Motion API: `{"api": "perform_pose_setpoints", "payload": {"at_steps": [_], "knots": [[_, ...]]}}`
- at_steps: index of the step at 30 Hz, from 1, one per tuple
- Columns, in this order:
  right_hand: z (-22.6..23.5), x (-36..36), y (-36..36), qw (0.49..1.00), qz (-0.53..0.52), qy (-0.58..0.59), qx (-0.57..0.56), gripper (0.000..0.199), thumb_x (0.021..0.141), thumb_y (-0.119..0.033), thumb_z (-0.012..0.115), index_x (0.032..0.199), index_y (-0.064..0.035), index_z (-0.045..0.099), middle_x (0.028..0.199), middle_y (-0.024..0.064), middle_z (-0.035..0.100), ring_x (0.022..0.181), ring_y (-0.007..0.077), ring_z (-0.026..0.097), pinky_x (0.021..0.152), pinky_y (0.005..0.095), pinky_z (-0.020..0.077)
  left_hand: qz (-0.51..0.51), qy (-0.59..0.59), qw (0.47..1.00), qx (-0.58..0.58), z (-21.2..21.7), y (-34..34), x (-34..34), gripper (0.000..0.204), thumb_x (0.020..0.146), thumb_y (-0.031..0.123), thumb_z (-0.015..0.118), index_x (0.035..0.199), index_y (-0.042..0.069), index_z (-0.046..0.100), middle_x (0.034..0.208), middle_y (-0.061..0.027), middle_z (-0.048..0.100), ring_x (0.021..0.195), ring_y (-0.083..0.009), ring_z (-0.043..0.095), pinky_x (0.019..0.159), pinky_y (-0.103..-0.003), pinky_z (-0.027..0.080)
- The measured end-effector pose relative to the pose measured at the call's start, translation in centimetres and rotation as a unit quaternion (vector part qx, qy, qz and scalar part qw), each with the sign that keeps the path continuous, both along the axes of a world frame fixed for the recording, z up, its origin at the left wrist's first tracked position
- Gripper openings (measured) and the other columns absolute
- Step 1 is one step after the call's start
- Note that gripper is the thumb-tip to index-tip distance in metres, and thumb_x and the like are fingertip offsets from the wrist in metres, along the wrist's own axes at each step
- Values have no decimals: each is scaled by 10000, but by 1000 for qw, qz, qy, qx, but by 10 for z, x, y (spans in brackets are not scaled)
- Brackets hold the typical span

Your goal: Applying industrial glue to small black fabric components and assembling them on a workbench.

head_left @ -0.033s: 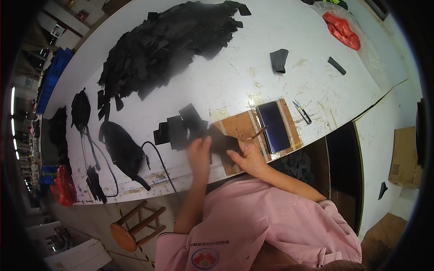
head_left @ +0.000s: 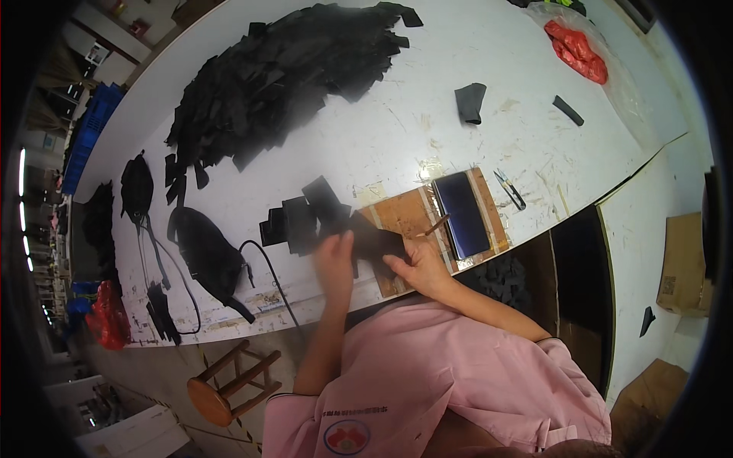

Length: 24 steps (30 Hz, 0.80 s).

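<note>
My right hand [head_left: 424, 266] pinches the right edge of a black fabric piece [head_left: 378, 240] between thumb and fingers. My left hand [head_left: 334, 258] is at the left side of the same piece; its fingers are blurred by motion, so their grip is unclear. Under the piece and my right hand lies a brown board [head_left: 401, 214] with taped edges. A thin brown stick [head_left: 437, 225] shows just beyond my right hand; whether I hold it cannot be told. Left of my hands, several black fabric pieces [head_left: 298, 217] overlap on the white table [head_left: 359, 145].
A dark flat rectangular device [head_left: 463, 214] lies on the board. Thread snips [head_left: 510, 191] rest to its right. A large heap of black pieces [head_left: 282, 72] spreads at the far left, with black bags [head_left: 202, 248] nearer. A wooden stool [head_left: 221, 389] stands below the table edge.
</note>
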State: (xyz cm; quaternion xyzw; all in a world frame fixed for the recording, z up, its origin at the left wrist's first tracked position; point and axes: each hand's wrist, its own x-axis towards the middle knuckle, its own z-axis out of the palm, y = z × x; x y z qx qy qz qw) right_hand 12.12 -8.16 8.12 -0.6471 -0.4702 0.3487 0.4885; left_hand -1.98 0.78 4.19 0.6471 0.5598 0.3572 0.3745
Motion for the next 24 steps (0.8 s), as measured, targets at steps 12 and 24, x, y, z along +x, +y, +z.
{"api": "perform_pose_setpoints", "payload": {"at_steps": [12, 24], "knots": [[-21, 7, 3, 987, 33, -143, -67, 417, 708, -172, 661, 1022, 57, 513, 743, 203, 591, 668, 351, 585, 595, 374, 458, 136, -264, 936, -188, 16, 8, -45, 177, 815, 132, 590, 979, 66, 584, 791, -33, 603, 585, -110, 555, 456, -215, 448], [21, -8, -16, 999, -36, -8, 4, 292, 695, -196, 687, 697, 44, 519, 656, 149, 542, 571, 299, 534, 498, 342, 403, 41, -523, 721, -453, 26, -55, 18, 172, 860, 95, 510, 1022, 38, 498, 969, -43, 555, 823, -138, 561, 731, -302, 471]]}}
